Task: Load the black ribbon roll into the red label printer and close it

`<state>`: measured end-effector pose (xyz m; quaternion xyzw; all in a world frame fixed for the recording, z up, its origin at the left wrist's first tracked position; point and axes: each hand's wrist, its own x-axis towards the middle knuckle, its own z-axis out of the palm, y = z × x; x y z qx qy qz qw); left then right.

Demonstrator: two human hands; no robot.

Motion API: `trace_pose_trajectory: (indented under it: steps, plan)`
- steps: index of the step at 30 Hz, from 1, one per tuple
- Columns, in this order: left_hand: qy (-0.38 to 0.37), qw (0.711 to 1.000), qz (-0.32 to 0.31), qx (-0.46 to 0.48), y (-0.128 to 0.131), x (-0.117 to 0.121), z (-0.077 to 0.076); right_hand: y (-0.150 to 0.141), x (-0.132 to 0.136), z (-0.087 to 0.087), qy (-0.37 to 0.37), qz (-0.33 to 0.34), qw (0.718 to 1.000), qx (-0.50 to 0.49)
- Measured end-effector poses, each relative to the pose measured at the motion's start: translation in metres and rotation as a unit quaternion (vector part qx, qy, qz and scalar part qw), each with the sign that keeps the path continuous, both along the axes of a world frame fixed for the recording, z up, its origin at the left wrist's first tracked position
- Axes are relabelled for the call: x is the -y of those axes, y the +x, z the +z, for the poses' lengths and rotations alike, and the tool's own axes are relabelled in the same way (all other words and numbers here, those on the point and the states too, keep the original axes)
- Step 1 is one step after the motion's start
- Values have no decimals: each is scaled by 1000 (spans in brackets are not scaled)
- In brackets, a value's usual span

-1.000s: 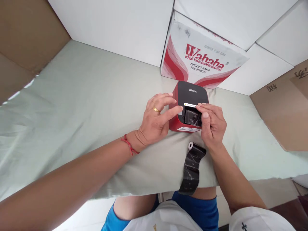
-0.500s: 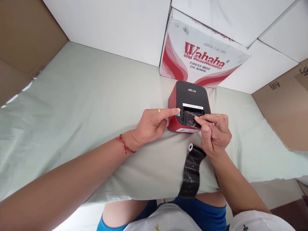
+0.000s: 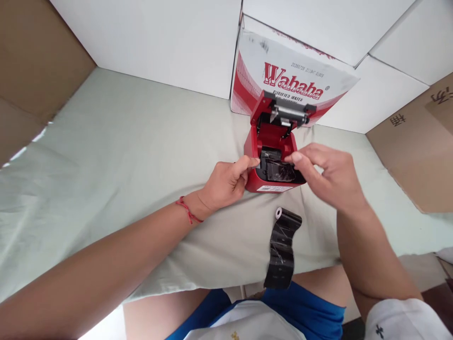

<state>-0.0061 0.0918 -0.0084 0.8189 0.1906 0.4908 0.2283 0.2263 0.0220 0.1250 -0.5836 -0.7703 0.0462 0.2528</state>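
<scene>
Your printer (image 3: pixel 261 175), red and black, stands on the surface (image 3: pixel 159 141) with its lid (image 3: pixel 262 107) raised, a silver roller (image 3: pixel 290 114) showing on the lid's underside. Black film (image 3: pixel 280 171) lies across the printer's front edge.

Your left hand (image 3: pixel 227 183) sets its forefinger on the printer's left side, other fingers curled; whether they hold anything you cannot tell. Your right hand (image 3: pixel 330 175) brings thumb and forefinger close together at the printer's right side, beside the film; you cannot tell if they pinch it.

The black roll (image 3: pixel 282 245) lies partly unwound between the printer and you. Behind the printer stands the Wahaha box (image 3: pixel 297 66); well right of the printer is a brown carton (image 3: pixel 417 160).
</scene>
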Motion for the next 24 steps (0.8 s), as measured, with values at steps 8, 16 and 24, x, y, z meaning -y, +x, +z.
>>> trace_pose_trajectory:
  steps: [8, 16, 24]
  plan:
    - [49, 998, 15, -24, 1, -2, -4, -19, -90, 18, -246, -8, 918, 310]
    - [49, 998, 13, -45, -1, -1, -5, -15, -68, 36, -206, -34, 934, 288]
    - [49, 997, 26, -60, -1, 0, -4, 101, 44, 73, -301, -181, 929, 118]
